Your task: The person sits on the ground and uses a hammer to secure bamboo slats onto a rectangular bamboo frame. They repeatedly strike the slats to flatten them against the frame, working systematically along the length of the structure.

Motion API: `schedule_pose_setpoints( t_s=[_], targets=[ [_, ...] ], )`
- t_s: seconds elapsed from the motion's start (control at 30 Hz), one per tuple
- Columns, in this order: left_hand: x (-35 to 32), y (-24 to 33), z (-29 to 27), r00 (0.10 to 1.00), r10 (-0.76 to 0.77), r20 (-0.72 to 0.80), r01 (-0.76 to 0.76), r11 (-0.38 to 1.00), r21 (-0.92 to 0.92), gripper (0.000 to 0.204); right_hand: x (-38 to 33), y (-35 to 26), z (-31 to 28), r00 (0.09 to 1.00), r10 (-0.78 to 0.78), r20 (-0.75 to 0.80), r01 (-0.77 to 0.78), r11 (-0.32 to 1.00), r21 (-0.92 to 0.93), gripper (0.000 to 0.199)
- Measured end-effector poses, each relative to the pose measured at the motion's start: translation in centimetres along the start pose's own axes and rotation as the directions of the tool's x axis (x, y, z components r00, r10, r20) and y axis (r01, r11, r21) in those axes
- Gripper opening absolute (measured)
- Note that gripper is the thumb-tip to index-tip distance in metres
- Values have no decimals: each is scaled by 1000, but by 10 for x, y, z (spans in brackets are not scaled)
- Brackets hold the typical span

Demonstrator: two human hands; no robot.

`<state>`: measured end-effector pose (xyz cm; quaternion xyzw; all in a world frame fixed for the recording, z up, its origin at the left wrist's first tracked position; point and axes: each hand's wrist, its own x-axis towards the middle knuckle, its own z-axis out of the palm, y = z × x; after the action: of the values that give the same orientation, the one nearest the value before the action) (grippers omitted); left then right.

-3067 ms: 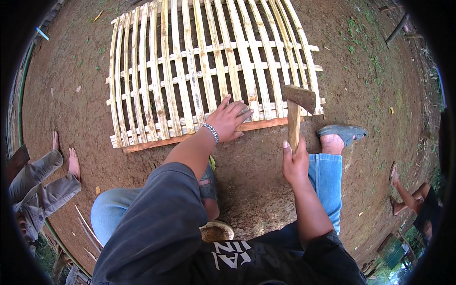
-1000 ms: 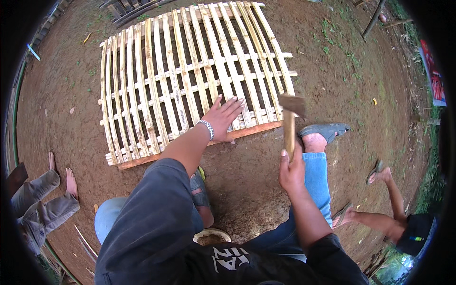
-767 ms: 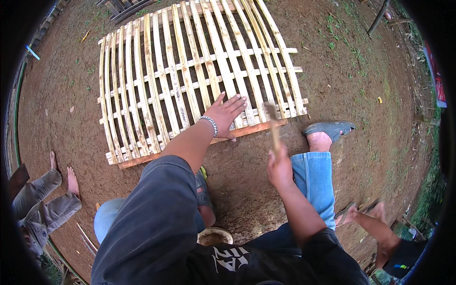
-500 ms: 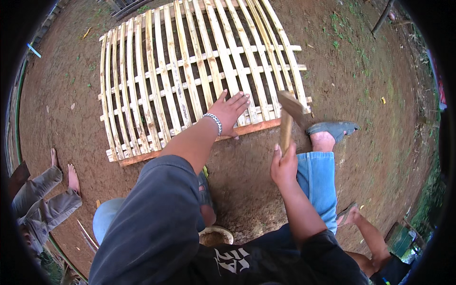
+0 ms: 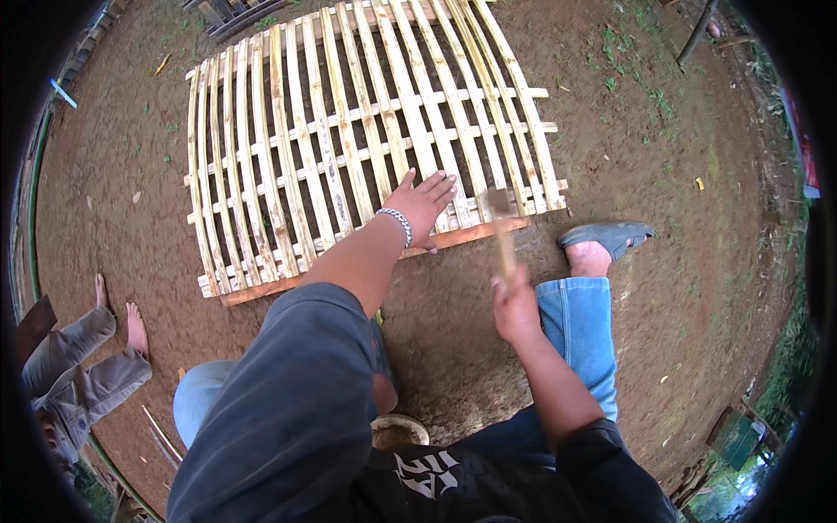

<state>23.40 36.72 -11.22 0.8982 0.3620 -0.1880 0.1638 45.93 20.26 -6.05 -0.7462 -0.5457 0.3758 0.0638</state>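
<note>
A panel of pale wooden slats, nailed or laid across several crosspieces, lies on the ground in front of me. Along its near edge runs a reddish wooden beam. My left hand rests flat on the slats at this edge, fingers spread, thumb down by the beam. In my right hand is a hammer, gripped by its wooden handle. Its blurred head is over the panel's near right corner; whether it touches the wood I cannot tell.
Bare brown soil surrounds the panel. My sandalled right foot stands right of the corner. A round bowl sits between my legs. Another person's bare feet and trousers are at the left. Dark timber lies beyond the panel, and a post stands far right.
The hammer head has swung left and down toward the panel's near edge. My left hand stays in place. The person's leg at lower right has gone out of view.
</note>
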Motion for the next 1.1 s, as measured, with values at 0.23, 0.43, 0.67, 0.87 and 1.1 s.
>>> schedule_pose_setpoints(
  t_s=[0.23, 0.43, 0.67, 0.87, 1.1],
  targets=[
    [-2, -2, 0, 1000, -12, 8, 12, 1000, -3, 124, 1, -30, -16, 968, -12, -251, 65, 977, 205, 31],
    [-1, -2, -12, 999, -13, 32, 13, 1000, 10, 122, -8, 33, 23, 991, -94, 98, 106, 986, -129, 35],
    [2, 0, -1, 1000, 9, -15, -10, 1000, -16, 123, -8, 25, 30, 995, -33, -92, 26, 996, -81, 39],
    [-4, -5, -4, 1000, -14, -3, 14, 1000, 3, 120, -3, -4, 16, 962, -90, -258, 101, 994, 29, 39],
    [-5, -1, -7, 998, -8, 59, 9, 1000, -16, 123, -1, 14, 16, 999, 11, 50, -1, 980, -200, 43]
  ],
)
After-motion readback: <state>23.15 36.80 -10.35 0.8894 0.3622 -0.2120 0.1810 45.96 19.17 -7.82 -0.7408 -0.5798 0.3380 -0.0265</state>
